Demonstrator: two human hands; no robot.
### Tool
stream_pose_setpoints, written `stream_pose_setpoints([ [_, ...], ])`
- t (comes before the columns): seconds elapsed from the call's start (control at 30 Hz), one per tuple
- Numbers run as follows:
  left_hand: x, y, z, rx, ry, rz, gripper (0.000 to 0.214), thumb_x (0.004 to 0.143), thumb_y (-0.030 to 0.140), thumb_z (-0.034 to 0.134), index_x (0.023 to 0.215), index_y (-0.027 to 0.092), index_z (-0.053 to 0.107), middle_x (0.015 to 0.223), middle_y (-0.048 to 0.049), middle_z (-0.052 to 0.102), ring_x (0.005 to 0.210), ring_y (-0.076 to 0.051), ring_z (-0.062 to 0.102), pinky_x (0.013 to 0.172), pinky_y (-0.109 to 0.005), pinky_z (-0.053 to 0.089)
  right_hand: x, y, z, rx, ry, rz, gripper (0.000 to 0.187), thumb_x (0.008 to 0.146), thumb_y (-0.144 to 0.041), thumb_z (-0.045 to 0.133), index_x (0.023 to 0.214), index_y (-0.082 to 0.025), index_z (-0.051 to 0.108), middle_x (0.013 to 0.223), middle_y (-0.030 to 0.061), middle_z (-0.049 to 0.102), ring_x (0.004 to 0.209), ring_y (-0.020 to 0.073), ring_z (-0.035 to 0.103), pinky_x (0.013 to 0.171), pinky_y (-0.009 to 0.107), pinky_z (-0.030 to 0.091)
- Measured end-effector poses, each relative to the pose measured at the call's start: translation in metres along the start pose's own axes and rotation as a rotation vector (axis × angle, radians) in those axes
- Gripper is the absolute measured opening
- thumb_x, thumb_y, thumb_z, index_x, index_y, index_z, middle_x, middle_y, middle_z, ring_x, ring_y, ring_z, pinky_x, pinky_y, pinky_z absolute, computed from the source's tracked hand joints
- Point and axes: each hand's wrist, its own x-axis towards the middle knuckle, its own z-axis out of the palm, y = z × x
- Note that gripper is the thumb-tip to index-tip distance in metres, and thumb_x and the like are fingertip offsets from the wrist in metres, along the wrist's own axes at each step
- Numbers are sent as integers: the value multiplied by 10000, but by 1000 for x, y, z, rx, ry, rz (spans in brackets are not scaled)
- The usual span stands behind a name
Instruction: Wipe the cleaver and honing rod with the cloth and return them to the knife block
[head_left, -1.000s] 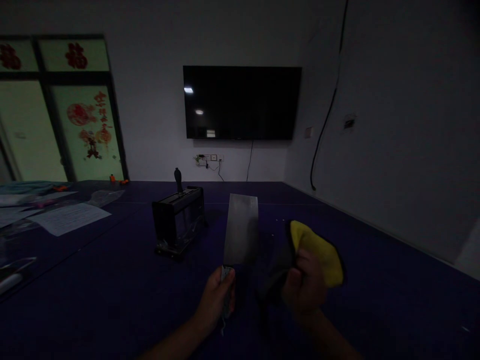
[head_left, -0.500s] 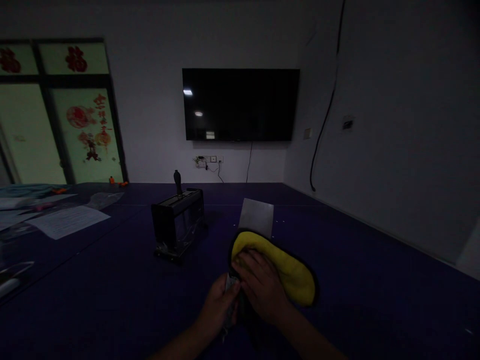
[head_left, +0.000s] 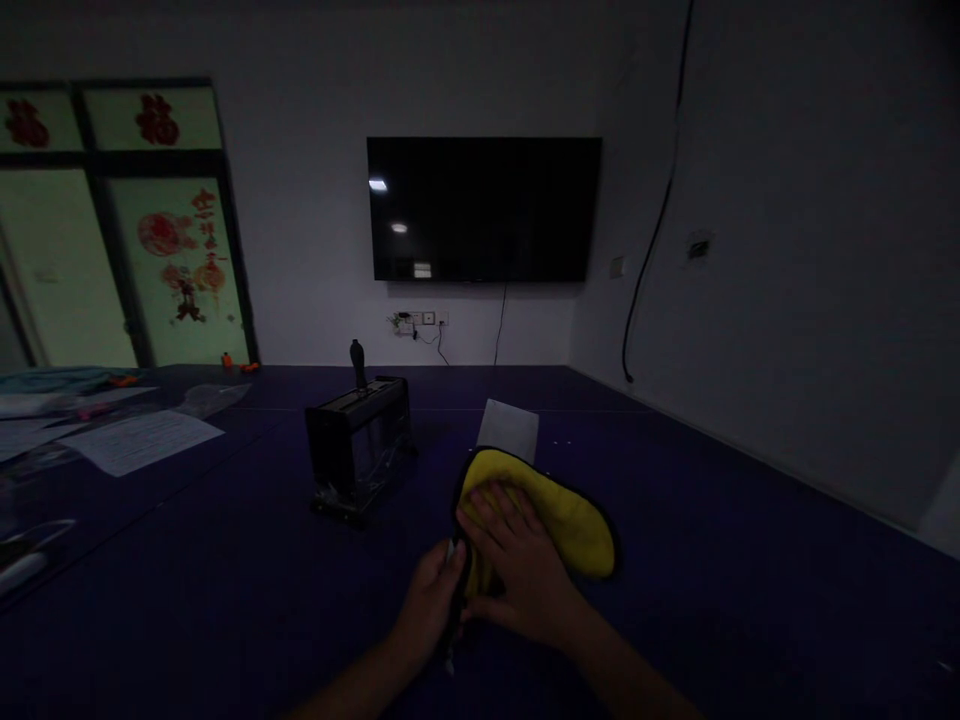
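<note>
A yellow cloth (head_left: 574, 525) with a black border is bunched in front of me at the lower middle. My right hand (head_left: 517, 565) lies over it, fingers pressed along its face and yellow fabric showing between fingers and thumb. Close by on the left, my left hand (head_left: 431, 600) is closed at the cloth's dark edge, thumb on top, around something narrow with a pale bit at its upper end. A flat, pale rectangular piece (head_left: 510, 430) sticks up behind the cloth. Its lower part is covered, so I cannot tell whether it joins what my left hand holds.
Left of my hands, a black frame box (head_left: 330, 445) with clear sides and an upright handle stands on the dark blue table (head_left: 247, 580). Papers (head_left: 146, 442) and clear plastic (head_left: 214, 400) lie farther left. Small orange things (head_left: 247, 367) sit near the far edge.
My right hand has flattened and moved slightly up over the cloth. The cloth and the pale piece have shifted a little left, and less of the grey thing by my left hand shows.
</note>
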Motion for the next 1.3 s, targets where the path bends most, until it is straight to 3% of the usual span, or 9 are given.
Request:
stream_pose_setpoints([
  [0.13,0,4,2,-71,6,49,540,651,683,591,767,156,587,586,3,580,496,-109,535,489,-209,448,-1,6,-3,81,-61,-13,952,674,-747,493,1436,-237,235,1488,88,272,1364,321,164,1090,522,111],
  [0.23,-1,7,5,-129,10,73,524,637,664,622,750,153,606,676,-30,632,629,-140,590,612,-223,479,-1,8,-4,103,-120,-25,973,645,-661,597,1439,-244,219,1503,73,236,1373,309,141,1096,511,91],
  [0.43,-2,5,6,-60,48,-21,574,626,719,576,765,162,575,469,46,505,344,-72,402,356,-185,306,0,-1,-2,45,-130,38,959,600,-280,621,1448,-244,174,1521,55,174,1386,300,86,1094,526,36],
  [0.57,-1,2,6,-50,34,-12,599,606,755,553,746,173,532,417,71,446,303,-65,366,322,-176,258,0,-9,2,-28,-52,66,926,610,-237,597,1445,-207,198,1515,90,187,1380,323,105,1090,544,16],
  [0.7,-1,1,5,-27,-20,2,596,622,770,518,679,177,490,400,72,432,275,-51,338,308,-169,243,1,-12,9,-132,79,52,714,750,-321,569,1405,-197,316,1476,109,295,1364,314,185,1098,530,62],
  [0.87,-4,0,7,-23,-26,0,584,636,763,510,687,183,476,414,70,451,273,-51,357,305,-164,255,3,-16,21,-269,297,99,454,849,-282,515,1300,-248,476,1358,72,485,1330,280,279,1093,509,149],
  [1.07,-7,-2,11,-76,-56,-25,581,640,760,513,681,182,473,396,73,440,265,-52,357,298,-159,255,5,-18,24,-279,398,133,386,870,-259,487,1253,-249,525,1308,63,538,1331,270,288,1095,496,172],
  [1.17,-5,-2,11,-116,-55,-25,573,657,747,514,675,175,480,393,69,441,259,-51,354,293,-160,254,6,-16,21,-242,355,108,424,870,-237,464,1294,-239,487,1352,51,496,1341,254,274,1108,473,172],
  [1.3,2,-2,6,-138,-29,-14,573,662,741,517,636,170,479,391,62,436,263,-50,354,294,-163,251,5,-13,14,-84,90,57,555,843,-164,420,1392,-190,340,1457,56,342,1367,224,218,1106,440,243],
])
